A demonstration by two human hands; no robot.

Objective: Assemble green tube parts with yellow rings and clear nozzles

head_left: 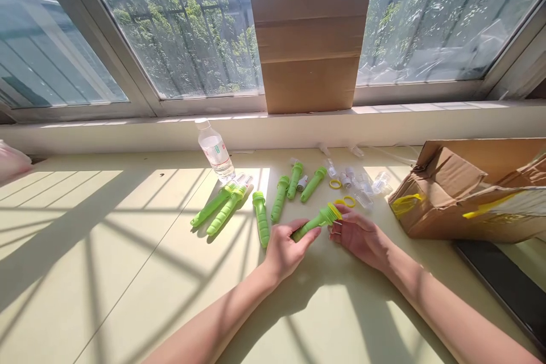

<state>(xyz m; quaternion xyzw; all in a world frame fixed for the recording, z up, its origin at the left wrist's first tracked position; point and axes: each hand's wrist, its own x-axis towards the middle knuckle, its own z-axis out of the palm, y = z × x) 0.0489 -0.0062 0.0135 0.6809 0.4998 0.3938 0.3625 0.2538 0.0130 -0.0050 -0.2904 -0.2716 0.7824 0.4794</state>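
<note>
My left hand (286,249) grips the ribbed handle of a green plastic tube (314,223) held just above the table. My right hand (358,233) touches the tube's wide end, fingers at a yellow ring (335,211) sitting on it. Several more green tubes (261,217) lie in a loose row on the table beyond my hands. Two loose yellow rings (348,201) and several small clear caps (362,190) lie behind my right hand.
A clear water bottle (215,151) stands near the window sill. An open cardboard box (473,193) sits at the right, with a dark flat panel (507,284) in front of it. A tall cardboard piece (309,34) leans against the window. A pink bag (11,160) is far left.
</note>
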